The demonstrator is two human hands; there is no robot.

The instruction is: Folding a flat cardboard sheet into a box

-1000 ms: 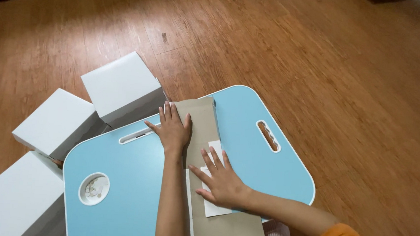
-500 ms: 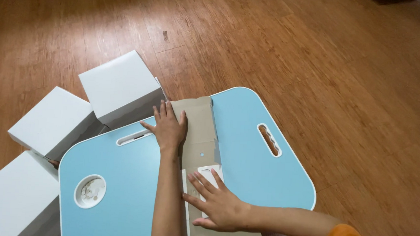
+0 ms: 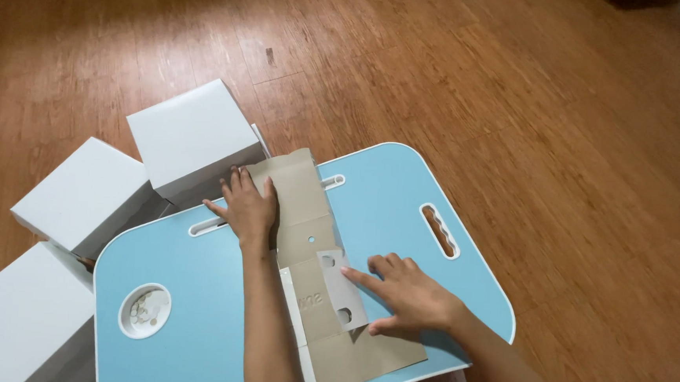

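Observation:
A flat, unfolded grey-brown cardboard box blank (image 3: 313, 237) lies lengthwise across a light blue lap table (image 3: 402, 210). My left hand (image 3: 248, 207) presses flat on the blank's far end, fingers spread. My right hand (image 3: 408, 296) rests palm down on the blank's right side, its fingertips touching a white-faced flap (image 3: 342, 289) that has small cut-out holes. Neither hand grips anything.
The blue table has a slot handle (image 3: 440, 230) on the right and a round cup recess (image 3: 144, 310) holding small pale pieces. Three white boxes (image 3: 194, 139) stand on the wooden floor (image 3: 519, 92) to the left, touching the table's edge.
My right hand slid from the blank's left side toward me and then to its right side. The white flap now lies folded over the blank. My left hand stayed pressed at the far end.

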